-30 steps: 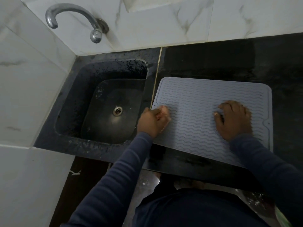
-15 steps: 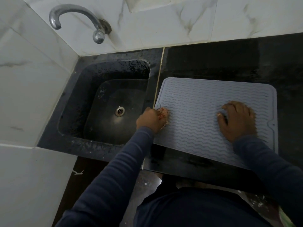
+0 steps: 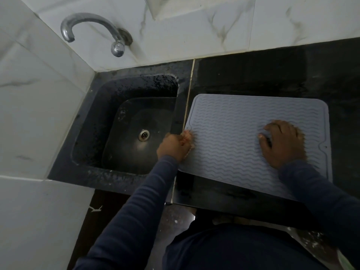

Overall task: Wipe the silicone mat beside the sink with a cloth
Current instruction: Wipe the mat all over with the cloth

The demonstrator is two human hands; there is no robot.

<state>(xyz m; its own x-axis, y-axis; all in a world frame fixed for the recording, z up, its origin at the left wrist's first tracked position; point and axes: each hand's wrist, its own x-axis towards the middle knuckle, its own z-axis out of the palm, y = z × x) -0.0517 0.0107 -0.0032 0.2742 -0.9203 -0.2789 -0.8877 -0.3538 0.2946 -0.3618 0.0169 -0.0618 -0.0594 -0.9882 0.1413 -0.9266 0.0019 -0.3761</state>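
Observation:
A grey silicone mat [image 3: 229,133] with wavy ridges lies on the black counter [image 3: 272,78], just right of the sink [image 3: 124,133]. My left hand [image 3: 172,146] is closed around a small pinkish-orange cloth [image 3: 188,137] and presses it on the mat's left edge. My right hand [image 3: 282,143] lies flat on the right part of the mat, fingers spread, pinning it down. Most of the cloth is hidden inside my fist.
A metal tap [image 3: 91,28] juts from the marble-tiled wall above the black sink, which has a metal drain [image 3: 144,135]. A tiled wall closes the left side. The counter's front edge [image 3: 224,199] runs just below the mat.
My left hand with the cloth has slid a little leftward, from inside the mat to its left edge. The right hand stays in place.

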